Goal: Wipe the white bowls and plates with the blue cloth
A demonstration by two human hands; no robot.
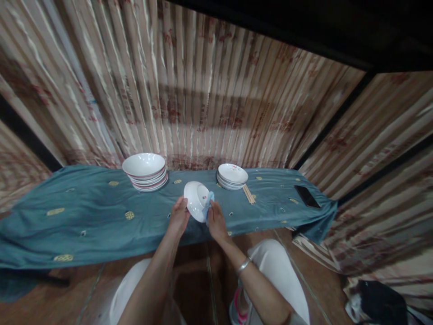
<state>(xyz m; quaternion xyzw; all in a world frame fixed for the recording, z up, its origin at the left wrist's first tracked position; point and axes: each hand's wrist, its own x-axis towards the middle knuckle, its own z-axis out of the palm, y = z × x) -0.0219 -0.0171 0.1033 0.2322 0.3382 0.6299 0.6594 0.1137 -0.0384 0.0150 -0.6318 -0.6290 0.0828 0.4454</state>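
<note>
A white plate (193, 198) is held up at the front of the table, tilted so that its underside with a small printed mark faces me. My left hand (179, 215) grips its left rim, fingers partly hidden behind it. My right hand (216, 220) is closed on a light blue cloth (209, 201) and presses it against the plate's right side. Behind and to the right stands a short stack of white plates (233, 174), the top one with a floral print. Further left is a taller stack of white bowls (144, 164) with red rims.
Several wooden chopsticks (249, 194) lie beside the right stack. A dark phone (307, 196) rests near the right end of the green tablecloth (101, 216). A patterned curtain (203, 90) hangs close behind the table, and a black bag-like object (380, 302) is on the floor at right.
</note>
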